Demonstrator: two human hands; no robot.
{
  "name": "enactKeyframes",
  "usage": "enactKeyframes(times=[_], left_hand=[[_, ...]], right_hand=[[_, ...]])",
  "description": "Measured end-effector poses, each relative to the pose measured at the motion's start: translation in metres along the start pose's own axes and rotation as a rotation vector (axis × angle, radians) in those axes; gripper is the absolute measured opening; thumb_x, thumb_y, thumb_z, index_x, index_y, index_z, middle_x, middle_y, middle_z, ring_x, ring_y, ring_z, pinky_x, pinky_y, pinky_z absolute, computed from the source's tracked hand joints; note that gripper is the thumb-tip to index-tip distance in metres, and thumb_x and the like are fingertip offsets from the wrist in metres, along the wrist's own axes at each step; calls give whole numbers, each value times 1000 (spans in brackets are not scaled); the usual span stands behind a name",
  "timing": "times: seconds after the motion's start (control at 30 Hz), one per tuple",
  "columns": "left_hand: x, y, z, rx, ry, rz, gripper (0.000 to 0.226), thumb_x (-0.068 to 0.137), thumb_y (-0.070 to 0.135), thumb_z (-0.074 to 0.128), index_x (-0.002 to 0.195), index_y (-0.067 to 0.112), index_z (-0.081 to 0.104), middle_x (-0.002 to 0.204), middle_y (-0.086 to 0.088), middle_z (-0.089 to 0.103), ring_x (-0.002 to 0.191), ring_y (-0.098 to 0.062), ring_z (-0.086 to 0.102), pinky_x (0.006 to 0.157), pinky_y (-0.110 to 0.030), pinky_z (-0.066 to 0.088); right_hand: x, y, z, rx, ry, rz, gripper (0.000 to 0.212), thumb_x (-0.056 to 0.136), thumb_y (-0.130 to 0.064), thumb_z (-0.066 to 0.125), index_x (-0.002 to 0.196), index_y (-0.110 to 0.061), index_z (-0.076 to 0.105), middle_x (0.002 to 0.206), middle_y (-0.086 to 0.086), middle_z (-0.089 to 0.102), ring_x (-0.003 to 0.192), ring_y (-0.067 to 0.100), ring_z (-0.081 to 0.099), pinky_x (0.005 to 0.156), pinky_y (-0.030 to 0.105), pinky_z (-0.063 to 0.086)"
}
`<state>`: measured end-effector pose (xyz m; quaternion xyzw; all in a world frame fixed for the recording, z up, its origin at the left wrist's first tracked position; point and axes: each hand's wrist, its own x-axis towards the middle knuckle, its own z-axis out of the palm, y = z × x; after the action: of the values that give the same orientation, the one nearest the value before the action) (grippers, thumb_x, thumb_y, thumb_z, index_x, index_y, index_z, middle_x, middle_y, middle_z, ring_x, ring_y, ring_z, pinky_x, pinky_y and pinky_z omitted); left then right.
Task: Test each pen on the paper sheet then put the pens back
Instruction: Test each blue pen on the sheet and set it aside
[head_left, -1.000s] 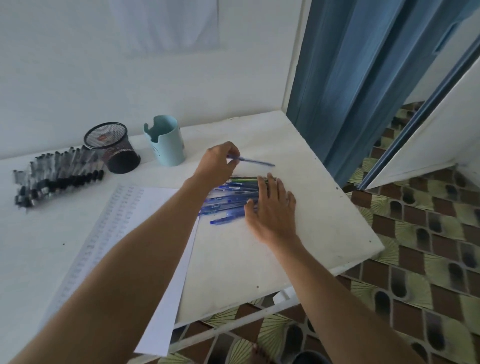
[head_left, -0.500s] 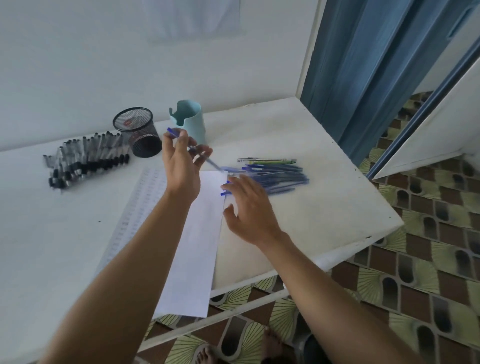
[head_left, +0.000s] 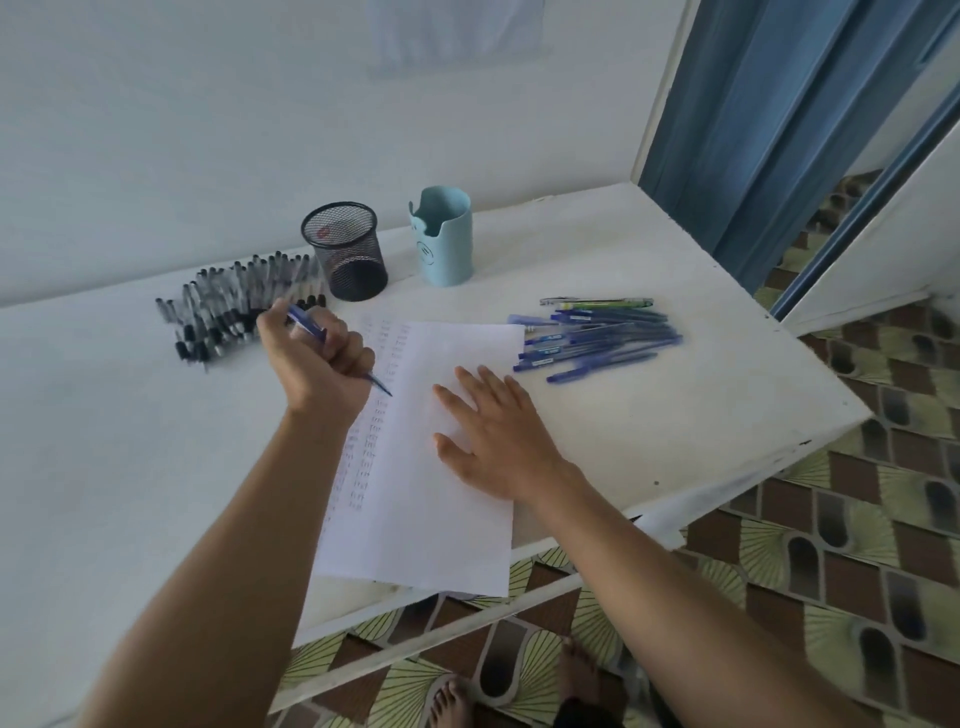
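My left grip (head_left: 319, 364) was curled round one blue pen (head_left: 304, 323), centre-left, tip low over the paper sheet (head_left: 426, 509) | my right grip (head_left: 493, 431) lay spread flat on that sheet, just right of the pen tip | other blue pens (head_left: 597, 338) lay on the counter (head_left: 701, 415), upper right of my right grip.

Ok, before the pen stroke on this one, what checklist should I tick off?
1. The left hand grips the blue pen: ok.
2. Pen tip over the paper sheet: ok.
3. Tip touching the sheet: cannot tell.
4. The right hand lies flat on the sheet: ok.
5. Sheet fully on the table: not ok, its near edge overhangs.
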<state>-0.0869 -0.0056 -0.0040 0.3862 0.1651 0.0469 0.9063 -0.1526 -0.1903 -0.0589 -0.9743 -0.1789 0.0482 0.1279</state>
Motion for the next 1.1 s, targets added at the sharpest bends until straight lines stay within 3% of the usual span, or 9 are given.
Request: enactKeyframes(times=[0.13, 0.2, 0.3, 0.43, 0.57, 0.67, 0.8, 0.97, 1.1], left_hand=[[12, 2, -18, 180, 24, 81, 11, 97, 18, 54, 97, 16, 66, 69, 1, 53, 44, -9, 19, 43, -23, 16], [18, 0, -27, 248, 19, 85, 26, 98, 5, 46, 112, 13, 67, 85, -2, 65, 44, -9, 36, 42, -20, 26], [18, 0, -34, 236, -120, 31, 31, 102, 17, 37, 112, 9, 66, 91, -4, 67, 68, -16, 59, 62, -24, 46], [15, 4, -40, 473, -253, 38, 63, 106, 47, 20, 98, 8, 68, 68, -2, 56, 56, -15, 46, 54, -27, 31], [2, 3, -47, 664, -312, 123, 64, 107, 46, 29, 87, -1, 69, 63, -13, 58, 51, -25, 54, 47, -29, 43], [-4, -2, -51, 617, -288, 121, 37, 101, 27, 55, 82, -3, 65, 71, -13, 67, 68, -28, 68, 67, -32, 58], [-3, 3, -69, 795, -326, 172, 23, 83, 8, 78, 80, 8, 56, 63, -4, 62, 55, -18, 55, 54, -25, 47], [-18, 25, -88, 919, -313, 177, 19, 85, 3, 75, 82, 4, 56, 65, -12, 67, 46, -20, 53, 45, -27, 45], [-30, 31, -97, 1056, -268, 190, 35, 77, -9, 72, 56, 8, 48, 52, -12, 62, 40, -20, 43, 40, -24, 35]], right_hand=[[1, -23, 2, -50, 64, 43, 68, 94, -61, 23, 152, -29, 38, 158, 11, 32, 144, 32, 28, 114, 49, 22], [1, -31, 4, -78, 125, 28, 62, 92, -59, 32, 144, -28, 49, 146, 9, 46, 131, 30, 43, 103, 48, 34], [-1, -35, 5, -77, 194, 55, 54, 88, -58, 47, 133, -28, 57, 131, 5, 54, 118, 26, 51, 93, 45, 38], [-3, -27, 6, -80, 283, 139, 53, 81, -60, 50, 121, -29, 64, 121, 1, 59, 109, 24, 56, 87, 43, 39], [-6, -20, 10, -88, 334, 217, 53, 80, -60, 48, 116, -25, 66, 124, 2, 59, 115, 24, 54, 87, 44, 39], [-6, -22, 13, -103, 366, 244, 58, 79, -60, 44, 112, -17, 65, 122, 3, 61, 114, 26, 55, 88, 43, 40], [-6, -22, 16, -58, 350, 232, 61, 84, -56, 42, 126, -15, 58, 138, 8, 55, 129, 29, 49, 102, 48, 37], [-4, -17, 15, -21, 141, 234, 69, 93, -54, 19, 158, -30, 21, 167, 1, 15, 154, 22, 9, 122, 46, 6], [-1, -17, 16, -33, 128, 267, 72, 93, -57, 15, 158, -28, 21, 167, -1, 13, 154, 21, 7, 123, 45, 5]])
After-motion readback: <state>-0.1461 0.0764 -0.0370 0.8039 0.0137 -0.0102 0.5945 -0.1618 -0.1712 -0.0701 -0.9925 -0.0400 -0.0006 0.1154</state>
